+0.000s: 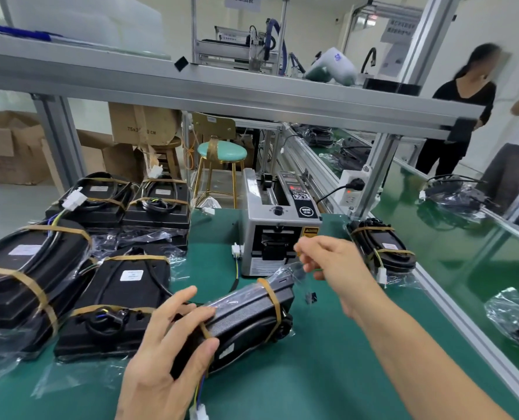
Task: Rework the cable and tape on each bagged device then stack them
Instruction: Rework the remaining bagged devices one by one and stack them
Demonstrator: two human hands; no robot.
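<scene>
A black bagged device (246,319) lies tilted on its edge on the green mat, bound by two brown tape bands, with a wired white connector (200,415) hanging at its near end. My left hand (167,353) grips the device's near end, fingers over the top and thumb on the side. My right hand (328,262) is raised in front of the tape dispenser (277,234), its fingers curled; whether they pinch a strip of tape I cannot tell. Its outlet is partly hidden by the hand.
Several taped bagged devices (121,286) lie in stacks at the left. Another device (379,250) lies right of the dispenser by the aluminium rail. The conveyor at the right carries more bagged devices (455,195). A person (461,110) stands at the far right.
</scene>
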